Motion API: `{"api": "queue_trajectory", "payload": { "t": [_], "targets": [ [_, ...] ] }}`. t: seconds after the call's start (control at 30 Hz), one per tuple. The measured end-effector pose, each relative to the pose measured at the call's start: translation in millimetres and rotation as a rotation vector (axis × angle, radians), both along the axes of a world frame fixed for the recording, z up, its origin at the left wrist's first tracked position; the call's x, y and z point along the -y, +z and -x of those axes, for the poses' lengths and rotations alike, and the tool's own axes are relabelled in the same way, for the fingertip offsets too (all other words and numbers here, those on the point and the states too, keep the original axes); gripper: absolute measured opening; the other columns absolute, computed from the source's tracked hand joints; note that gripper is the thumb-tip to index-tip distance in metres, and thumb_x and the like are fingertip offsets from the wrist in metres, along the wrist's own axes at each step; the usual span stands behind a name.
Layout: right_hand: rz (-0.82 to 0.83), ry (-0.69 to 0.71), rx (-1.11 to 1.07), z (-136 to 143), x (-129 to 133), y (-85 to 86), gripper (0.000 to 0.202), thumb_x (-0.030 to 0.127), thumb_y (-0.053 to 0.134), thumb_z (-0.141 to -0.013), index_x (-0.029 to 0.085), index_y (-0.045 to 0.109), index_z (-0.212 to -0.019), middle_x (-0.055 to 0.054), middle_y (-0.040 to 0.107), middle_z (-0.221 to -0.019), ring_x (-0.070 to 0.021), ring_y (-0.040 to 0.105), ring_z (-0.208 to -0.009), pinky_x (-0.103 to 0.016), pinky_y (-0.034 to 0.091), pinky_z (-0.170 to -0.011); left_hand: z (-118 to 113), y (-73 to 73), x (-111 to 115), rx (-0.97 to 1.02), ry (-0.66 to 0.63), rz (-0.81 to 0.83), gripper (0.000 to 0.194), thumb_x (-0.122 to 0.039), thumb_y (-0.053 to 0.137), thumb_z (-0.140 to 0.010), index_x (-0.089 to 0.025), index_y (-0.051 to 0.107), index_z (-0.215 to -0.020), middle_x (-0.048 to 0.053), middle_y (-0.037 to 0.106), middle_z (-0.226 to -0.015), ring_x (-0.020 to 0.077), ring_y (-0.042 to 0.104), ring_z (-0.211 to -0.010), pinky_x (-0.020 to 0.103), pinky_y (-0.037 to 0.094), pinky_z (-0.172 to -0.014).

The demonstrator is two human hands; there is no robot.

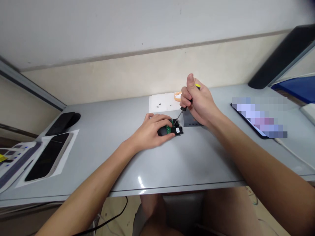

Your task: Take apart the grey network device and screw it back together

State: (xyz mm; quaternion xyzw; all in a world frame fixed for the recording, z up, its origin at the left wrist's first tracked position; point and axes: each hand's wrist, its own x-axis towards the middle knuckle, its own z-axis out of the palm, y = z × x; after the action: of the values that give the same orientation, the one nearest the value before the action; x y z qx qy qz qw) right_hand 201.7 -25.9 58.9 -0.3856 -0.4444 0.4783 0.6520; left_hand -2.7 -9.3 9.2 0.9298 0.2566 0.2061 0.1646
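Observation:
My right hand (197, 98) is wrapped round the black and yellow handle of a screwdriver (183, 108), its thumb pointing up. The screwdriver's thin metal shaft slants down to the left, and its tip meets a small black device with a green circuit board (176, 130). My left hand (154, 129) grips this device from the left against the desk, fingers over the far side and thumb along the near side. Part of the device is hidden under that hand. Right behind it stands a grey box with a row of slots (190, 120), partly covered by my right hand.
Several tiny dark screws lie on a white sheet (163, 101) with an orange and white item (177, 96). At left are a dark phone (49, 157) on paper, a black stand (60, 124) and a power strip (18, 160). A lit phone (258, 119) with a cable lies at right.

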Motion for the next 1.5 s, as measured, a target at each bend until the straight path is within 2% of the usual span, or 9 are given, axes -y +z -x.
{"api": "queue_trajectory", "payload": {
  "t": [0.13, 0.3, 0.57, 0.77, 0.97, 1.07, 1.23, 1.37, 1.5],
  "targets": [
    [0.015, 0.070, -0.043, 0.0, -0.3, 2.4, 0.057, 0.081, 0.067, -0.085, 0.025, 0.059, -0.091, 0.005, 0.044, -0.068, -0.0108, 0.049, -0.058, -0.028, 0.045, -0.057, -0.9, -1.0, -0.1, 0.010, 0.010, 0.002, 0.020, -0.043, 0.071, -0.098, -0.024, 0.072, -0.104, 0.006, 0.073, -0.134, 0.0273, 0.068, -0.121, 0.046, 0.037, -0.113],
    [0.011, 0.107, -0.083, 0.4, 1.5, 3.7, 0.058, 0.076, 0.082, -0.075, 0.025, 0.057, -0.089, 0.001, 0.059, -0.083, -0.0133, 0.062, -0.077, -0.027, 0.052, -0.068, -1.1, -1.5, -0.7, 0.012, -0.004, -0.004, 0.021, -0.044, 0.069, -0.099, -0.024, 0.071, -0.105, 0.007, 0.073, -0.133, 0.0282, 0.068, -0.121, 0.046, 0.040, -0.110],
    [0.015, -0.027, 0.011, 12.2, 1.9, -1.7, 0.061, 0.078, 0.076, -0.080, 0.026, 0.044, -0.078, 0.009, 0.031, -0.059, -0.0088, 0.037, -0.051, -0.026, 0.038, -0.051, 0.5, -0.6, -1.9, -0.006, -0.008, -0.008, 0.023, -0.046, 0.067, -0.101, -0.025, 0.072, -0.107, 0.006, 0.073, -0.133, 0.0282, 0.068, -0.120, 0.046, 0.040, -0.111],
    [-0.038, 0.066, -0.044, 18.5, 7.4, 2.0, 0.052, 0.076, 0.062, -0.093, 0.024, 0.061, -0.090, 0.004, 0.049, -0.069, -0.0108, 0.050, -0.061, -0.027, 0.046, -0.059, 0.5, -2.7, -1.9, 0.003, -0.005, -0.015, 0.024, -0.047, 0.068, -0.100, -0.025, 0.073, -0.108, 0.006, 0.072, -0.136, 0.0293, 0.066, -0.124, 0.047, 0.038, -0.112],
    [-0.010, 0.124, -0.059, 16.2, 13.0, 5.8, 0.052, 0.065, 0.086, -0.078, 0.025, 0.053, -0.084, 0.001, 0.060, -0.086, -0.0116, 0.059, -0.075, -0.027, 0.050, -0.067, -0.7, -0.6, -0.8, -0.001, 0.006, -0.001, 0.023, -0.046, 0.067, -0.099, -0.024, 0.070, -0.104, 0.007, 0.073, -0.134, 0.0298, 0.066, -0.124, 0.048, 0.039, -0.111],
    [0.020, 0.116, -0.040, 13.9, 12.3, 6.0, 0.059, 0.065, 0.090, -0.073, 0.025, 0.047, -0.081, 0.004, 0.055, -0.079, -0.0099, 0.052, -0.065, -0.028, 0.045, -0.060, -0.7, 1.0, -0.4, -0.013, 0.023, 0.029, 0.025, -0.049, 0.066, -0.097, -0.024, 0.062, -0.099, 0.007, 0.074, -0.128, 0.0294, 0.067, -0.118, 0.048, 0.042, -0.108],
    [0.033, 0.067, -0.045, 13.2, 7.8, 5.2, 0.059, 0.073, 0.079, -0.081, 0.026, 0.045, -0.077, 0.006, 0.038, -0.065, -0.0103, 0.041, -0.057, -0.028, 0.040, -0.054, -1.2, 3.7, 0.6, -0.017, 0.031, 0.063, 0.023, -0.045, 0.066, -0.095, -0.024, 0.058, -0.101, 0.006, 0.075, -0.123, 0.0272, 0.068, -0.112, 0.048, 0.041, -0.109],
    [-0.001, 0.111, -0.078, 11.7, 7.1, 3.5, 0.053, 0.078, 0.066, -0.089, 0.025, 0.062, -0.086, 0.003, 0.045, -0.069, -0.0124, 0.048, -0.060, -0.029, 0.044, -0.057, -2.0, 4.4, 1.4, -0.023, 0.028, 0.043, 0.023, -0.045, 0.068, -0.096, -0.024, 0.061, -0.102, 0.006, 0.074, -0.129, 0.0284, 0.068, -0.117, 0.048, 0.040, -0.110],
    [-0.032, 0.188, -0.084, 11.3, 10.5, 3.6, 0.042, 0.065, 0.076, -0.088, 0.024, 0.067, -0.091, 0.000, 0.055, -0.079, -0.0139, 0.057, -0.071, -0.030, 0.049, -0.065, -2.1, 3.6, 1.5, -0.027, 0.019, 0.018, 0.021, -0.044, 0.067, -0.097, -0.024, 0.066, -0.103, 0.007, 0.073, -0.132, 0.0288, 0.067, -0.120, 0.048, 0.040, -0.110]
  ]
}}
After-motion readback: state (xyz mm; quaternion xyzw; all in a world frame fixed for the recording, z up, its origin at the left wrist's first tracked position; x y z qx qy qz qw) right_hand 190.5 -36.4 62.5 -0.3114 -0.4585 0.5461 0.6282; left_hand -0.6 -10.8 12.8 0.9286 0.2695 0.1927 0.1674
